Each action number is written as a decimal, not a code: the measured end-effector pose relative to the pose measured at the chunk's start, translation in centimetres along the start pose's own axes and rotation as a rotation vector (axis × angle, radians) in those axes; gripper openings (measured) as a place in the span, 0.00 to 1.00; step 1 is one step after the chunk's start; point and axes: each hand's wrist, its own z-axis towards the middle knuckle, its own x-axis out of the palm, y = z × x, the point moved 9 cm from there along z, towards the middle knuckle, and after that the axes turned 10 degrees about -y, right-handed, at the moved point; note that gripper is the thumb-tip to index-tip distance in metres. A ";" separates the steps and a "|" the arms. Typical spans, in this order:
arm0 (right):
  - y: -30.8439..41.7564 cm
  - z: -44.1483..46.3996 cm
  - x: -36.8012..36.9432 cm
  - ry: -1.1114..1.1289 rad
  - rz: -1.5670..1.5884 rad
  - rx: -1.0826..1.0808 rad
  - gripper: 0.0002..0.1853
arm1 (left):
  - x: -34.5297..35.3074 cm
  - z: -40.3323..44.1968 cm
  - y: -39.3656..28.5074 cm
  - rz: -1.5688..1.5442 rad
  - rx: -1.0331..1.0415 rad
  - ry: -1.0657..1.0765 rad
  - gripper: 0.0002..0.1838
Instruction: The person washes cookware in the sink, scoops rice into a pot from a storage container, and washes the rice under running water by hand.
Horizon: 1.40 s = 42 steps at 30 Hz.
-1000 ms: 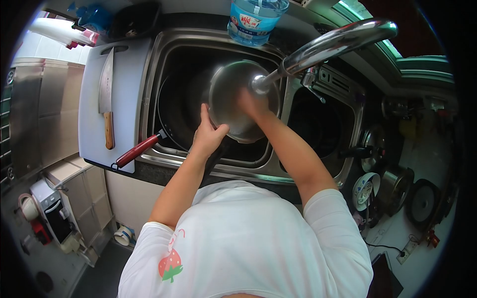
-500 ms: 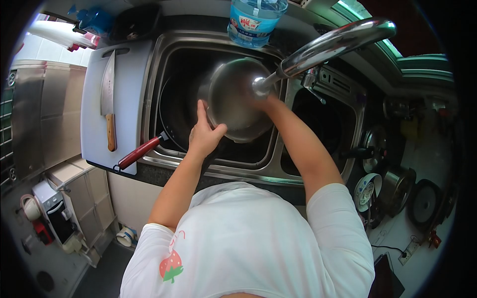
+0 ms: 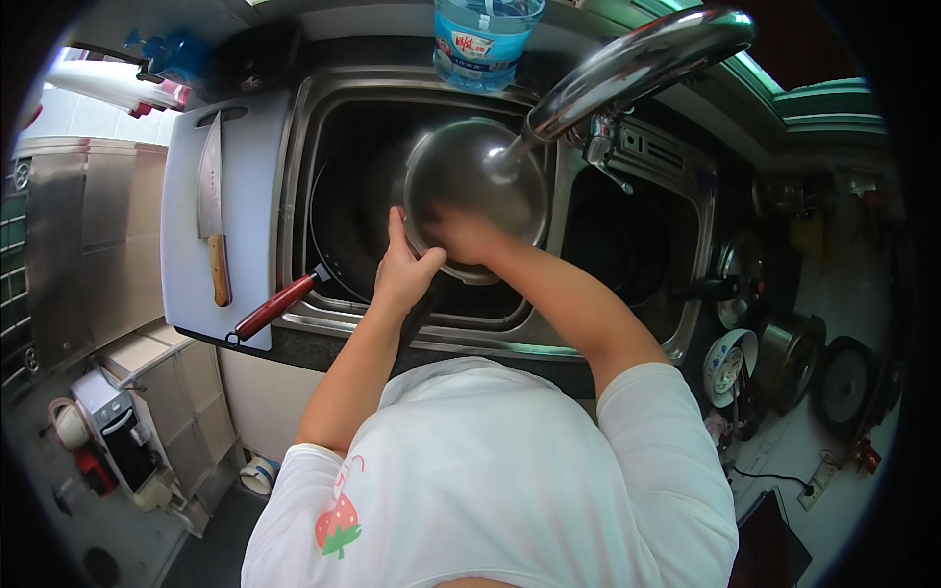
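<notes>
A round metal pot (image 3: 524, 201) is held tilted over the left sink basin, under the faucet (image 3: 637, 78). A pale stream of water runs from the spout into it. My left hand (image 3: 404, 272) grips the pot's near left rim, thumb on the edge and fingers along the outside. Inside the pot, low on its near side, is my right hand (image 3: 466, 235); motion smears its fingers, and I cannot make out whether they hold anything. Beneath, a dark pan (image 3: 338, 211) with a red handle (image 3: 274, 308) sits in the basin, the handle sticking out over the front left edge.
Left of the sink, a knife (image 3: 213, 211) with a wooden handle lies on a white cutting board (image 3: 181, 265). A blue bottle (image 3: 485, 49) stands behind the basin. The second basin (image 3: 622, 230) is on the right, with bowls (image 3: 730, 367) and pots (image 3: 792, 358) beyond.
My right hand has moved left and toward me inside the pot, from under the spout to the near side. My left hand keeps its hold on the rim.
</notes>
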 end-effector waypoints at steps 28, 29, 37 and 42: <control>-9.6 -4.9 -8.0 -0.314 0.672 0.637 0.11 | 1.2 0.8 -0.9 -0.250 -0.007 0.010 0.50; -9.6 -6.1 -9.7 -0.297 0.641 0.668 0.11 | 1.3 0.7 -1.1 -0.262 -0.025 0.021 0.50; -14.8 -11.3 -18.4 -0.446 0.692 0.746 0.14 | 0.6 0.2 -1.3 -0.300 -0.105 0.036 0.50; -14.2 -11.6 -15.7 -0.545 0.781 0.880 0.18 | -1.0 -0.3 -0.4 -0.239 -0.035 -0.021 0.50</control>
